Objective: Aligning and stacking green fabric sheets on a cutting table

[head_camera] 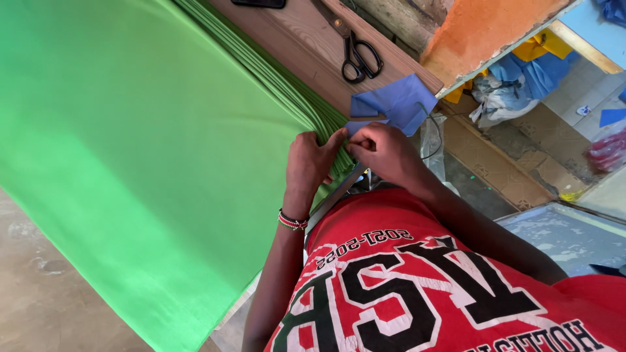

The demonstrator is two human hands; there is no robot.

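A stack of bright green fabric [130, 150] lies folded in several layers across a wooden table [293, 39], its edge hanging toward me. My left hand [311, 163] pinches the layered edge of the green fabric near the table's corner. My right hand [385, 153] is closed beside it, fingers gripping the same fabric edge next to a blue fabric piece [394, 101]. Both hands touch at the thumb tips. A beaded bracelet circles my left wrist.
Black scissors [355, 49] lie on the wood behind the hands. A dark flat object [259, 3] sits at the table's far edge. On the tiled floor to the right lie blue and yellow cloth scraps [521, 72] and a plastic bag.
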